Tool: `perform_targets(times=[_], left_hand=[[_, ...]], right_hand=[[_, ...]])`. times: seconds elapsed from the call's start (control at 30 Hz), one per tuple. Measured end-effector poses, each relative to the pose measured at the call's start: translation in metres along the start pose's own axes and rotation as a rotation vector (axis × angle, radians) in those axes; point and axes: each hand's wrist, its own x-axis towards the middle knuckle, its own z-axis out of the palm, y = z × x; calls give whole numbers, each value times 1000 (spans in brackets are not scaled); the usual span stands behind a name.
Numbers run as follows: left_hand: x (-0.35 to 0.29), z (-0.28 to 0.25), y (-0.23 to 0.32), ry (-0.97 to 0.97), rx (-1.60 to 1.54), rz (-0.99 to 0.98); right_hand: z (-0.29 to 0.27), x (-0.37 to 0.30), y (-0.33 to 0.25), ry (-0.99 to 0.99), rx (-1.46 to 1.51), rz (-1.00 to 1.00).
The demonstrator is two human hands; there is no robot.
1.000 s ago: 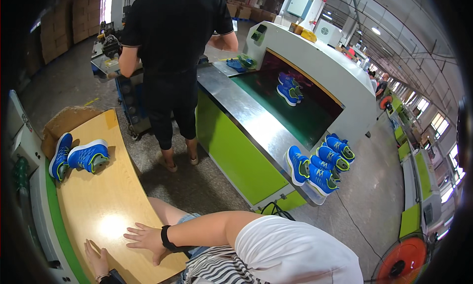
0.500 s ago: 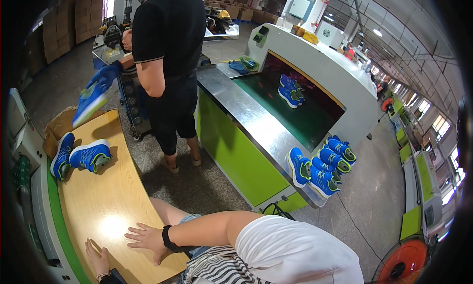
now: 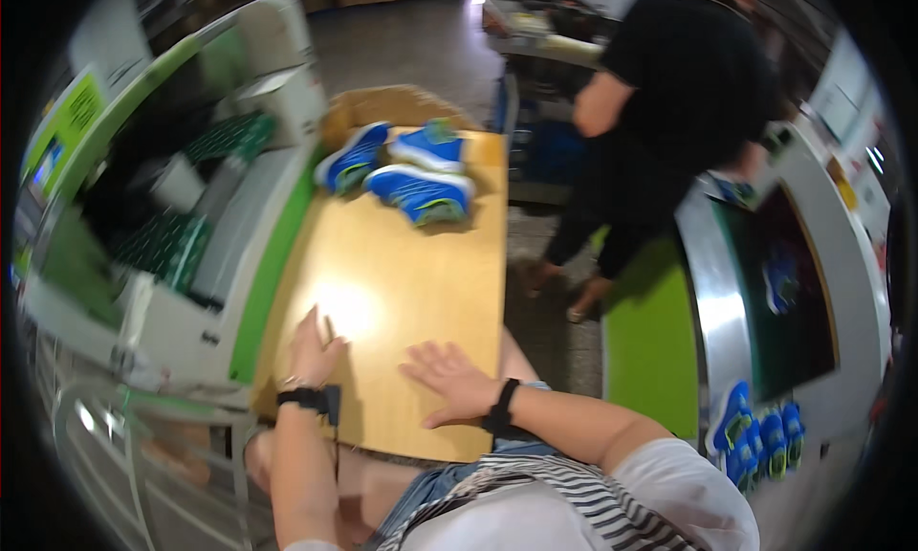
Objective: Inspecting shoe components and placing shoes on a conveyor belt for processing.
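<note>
- At the lower middle of the frame, we see the right hand (image 3: 454, 385) open over the bench (image 3: 406, 274), its fingers spread.
- Left of it, the left hand (image 3: 314, 348) is also open, fingers stretched forward; we cannot tell if it presses the surface.
- At the upper middle, we find three blue shoes (image 3: 419, 193) close together on the bench.

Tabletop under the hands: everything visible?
The tabletop is flat, light brown and wood-like, with glare left of centre and a tan patch far right. A green strip edges its left. Three blue shoes rest at its far end; the left hand and right hand seem to touch its near part.
</note>
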Motion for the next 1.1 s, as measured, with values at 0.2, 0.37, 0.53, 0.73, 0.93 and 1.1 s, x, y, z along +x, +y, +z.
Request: perform_targets(times=[0.2,0.37,0.53,0.73,0.93,1.1], left_hand=[[-3,-3,5,89,-218,-56],[5,-21,36,75,-196,-32],[18,-24,43,80,-171,29],[22,-24,42,67,-86,-34],[22,-21,46,134,-155,-9],[14,-4,36,-19,-282,11]], right_hand=[[-23,17,19,-12,104,-82],[-111,87,114,401,-199,-126],[-181,155,188,406,-402,80],[-162,176,162,421,-235,279],[-141,165,88,106,610,-41],[-215,216,213,736,115,407]])
